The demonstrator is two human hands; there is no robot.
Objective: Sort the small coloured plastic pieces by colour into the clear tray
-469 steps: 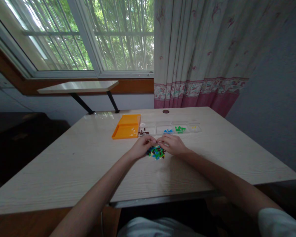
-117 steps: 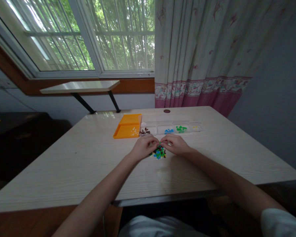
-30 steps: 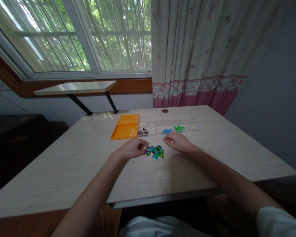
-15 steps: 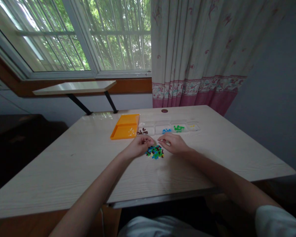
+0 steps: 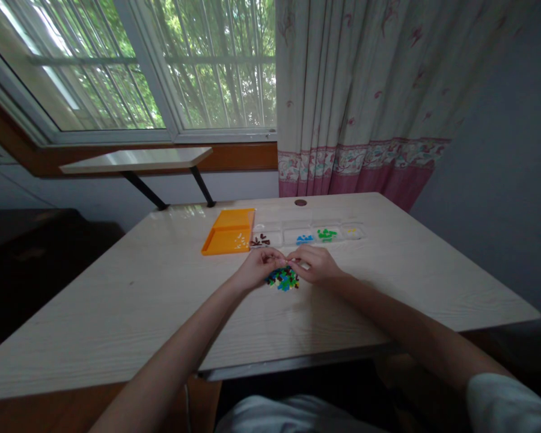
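Above the far edge of a mixed pile of small plastic pieces (image 5: 283, 280), my left hand (image 5: 258, 267) and my right hand (image 5: 318, 263) meet at the fingertips. Both are closed in a pinch. Whatever lies between the fingers is too small to make out. Green, blue, dark brown and yellow pieces make up the pile, which the hands partly cover. Beyond them, a clear divided tray (image 5: 290, 245) holds dark brown pieces (image 5: 260, 240), blue pieces (image 5: 305, 239), green pieces (image 5: 327, 234) and a few yellow pieces (image 5: 352, 231), each colour apart.
An orange tray (image 5: 216, 242) with white pieces (image 5: 241, 241) on its right side stands left of the clear tray. A raised shelf (image 5: 139, 159) on black supports rises at the table's back left. Behind the wooden table (image 5: 153, 313) are a window and a curtain (image 5: 342, 120).
My hands have come together, closing the small gap between their fingertips. The right hand has shifted slightly left. Trays and pile look the same.
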